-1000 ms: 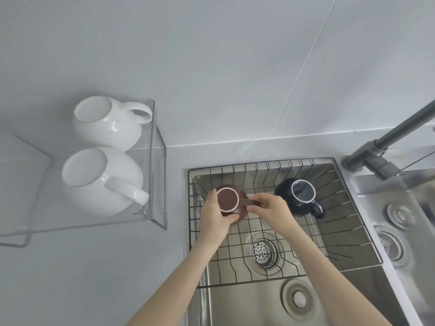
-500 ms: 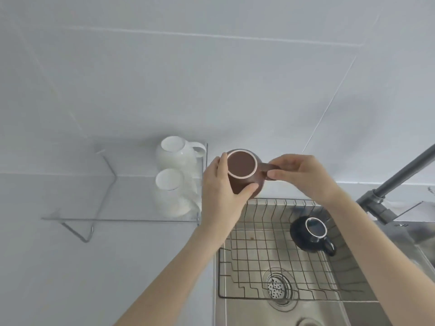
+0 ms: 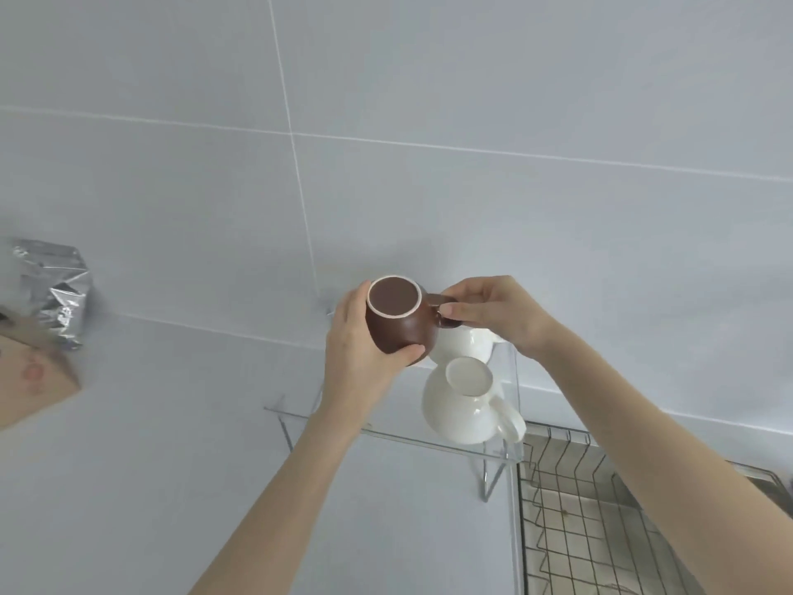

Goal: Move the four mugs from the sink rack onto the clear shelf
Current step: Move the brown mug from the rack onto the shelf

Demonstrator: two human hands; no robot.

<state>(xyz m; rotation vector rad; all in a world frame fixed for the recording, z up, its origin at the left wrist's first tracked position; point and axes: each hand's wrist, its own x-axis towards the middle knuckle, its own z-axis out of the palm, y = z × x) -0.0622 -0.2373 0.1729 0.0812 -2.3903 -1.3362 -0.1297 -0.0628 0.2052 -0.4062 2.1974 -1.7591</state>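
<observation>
1. At the far left edge of the worktop (image 3: 180, 444), near the wall, stands a crumpled silver foil bag (image 3: 55, 289), and in front of it lies a brown paper packet (image 3: 30, 380), partly cut off by the frame.
2. Toward the middle, above the left part of the clear shelf (image 3: 386, 433), the left hand (image 3: 360, 354) wraps around the round body of the brown mug (image 3: 399, 324); its fingers are closed on the far side and the thumb presses on the near lower side.
3. The brown mug is in the air, upside down, with its pale-rimmed base turned to the camera. Whether it touches the shelf I cannot tell, because the hand hides the space below it.
4. To the right, the right hand (image 3: 493, 311) pinches the handle of the brown mug between the thumb and the fingers.
5. Just beside the brown mug, on the right end of the shelf, stand two white mugs upside down: the far white mug (image 3: 467, 345), partly hidden behind the brown one, and the near white mug (image 3: 463, 405) at the front edge, with its handle pointing right.
6. At the lower right corner the wire sink rack (image 3: 600, 508) is visible over the steel sink (image 3: 566, 461); the part that shows carries no mug.
</observation>
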